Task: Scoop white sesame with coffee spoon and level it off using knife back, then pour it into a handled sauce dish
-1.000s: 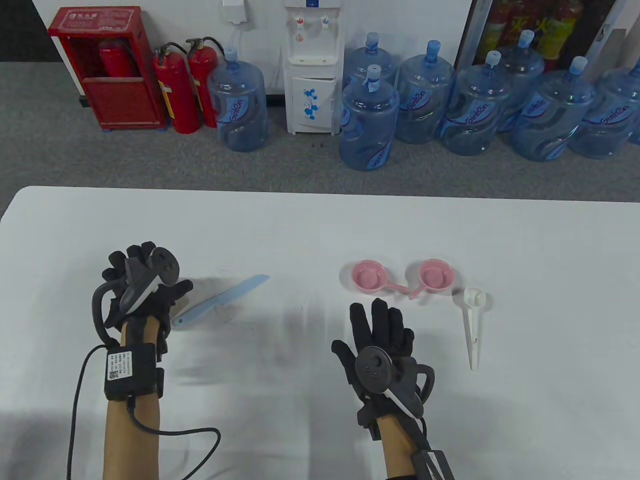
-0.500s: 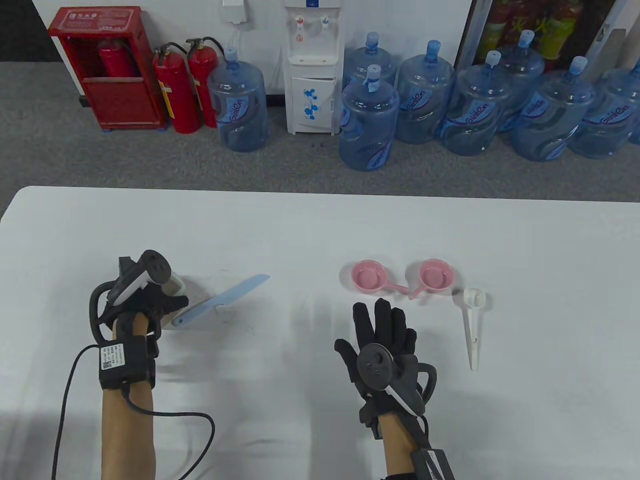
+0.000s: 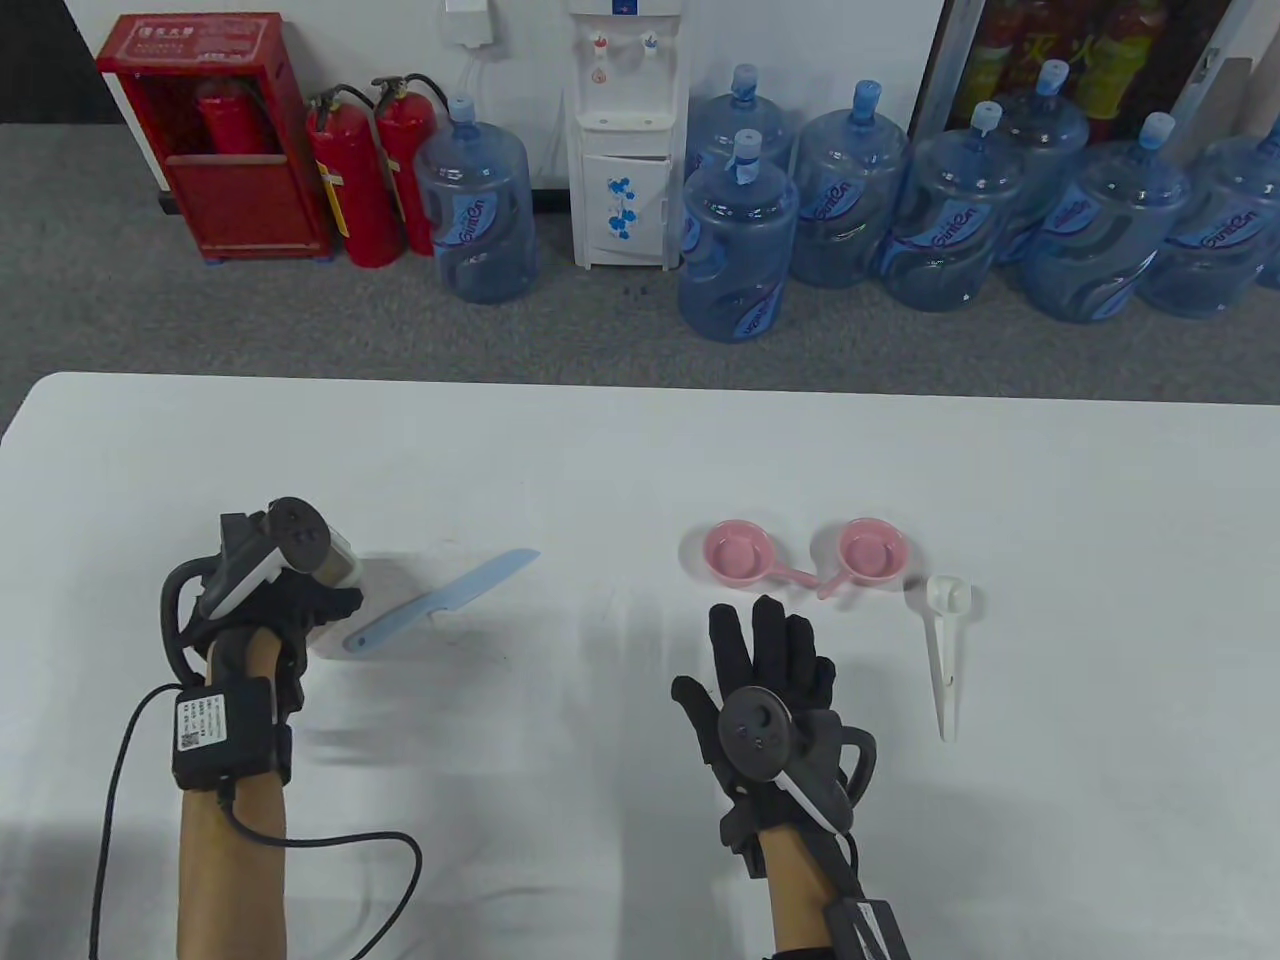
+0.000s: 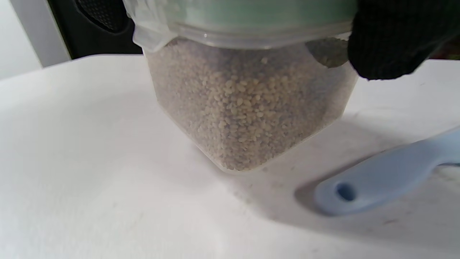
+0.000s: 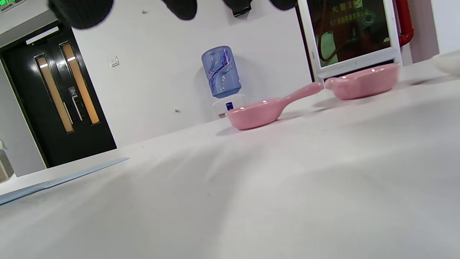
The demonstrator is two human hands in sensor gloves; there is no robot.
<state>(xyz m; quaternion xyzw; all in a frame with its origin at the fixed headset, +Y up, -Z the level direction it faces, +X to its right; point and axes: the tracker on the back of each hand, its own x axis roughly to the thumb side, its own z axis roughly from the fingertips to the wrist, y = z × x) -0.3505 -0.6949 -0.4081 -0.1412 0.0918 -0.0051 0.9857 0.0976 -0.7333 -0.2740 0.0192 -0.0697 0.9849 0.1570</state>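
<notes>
Since a second ago your left hand (image 3: pixel 262 600) has drawn back toward you and to your left, and the jar (image 4: pixel 248 104) has come with it, while your right hand (image 3: pixel 765 680) has stayed put. The sesame fills the jar, which sits right under your left fingers (image 4: pixel 391 39); they curl over the lid (image 4: pixel 237 14) from above and grip it, and the lid is on. In the left wrist view the jar seems to rest on the table (image 3: pixel 600 460), though you cannot be sure it isn't just lifted.

The knife (image 3: pixel 445 600) lies just to the right of that hand, handle end near your thumb side, blade running away from you and to the right.

Your right hand lies flat on the table, fingers straight and spread, holding nothing. The spoon (image 3: pixel 945 650) lies to the right of those fingers, clear of them; its long axis runs toward and away from you, bowl at the far end, handle tip nearest you. Your right hand is much the nearer to it. The two dishes (image 3: pixel 738 552) sit just beyond your right fingertips, handles pointing right and toward you.

You likely need the lid off first; then the spoon's handle is a short reach to the right.
</notes>
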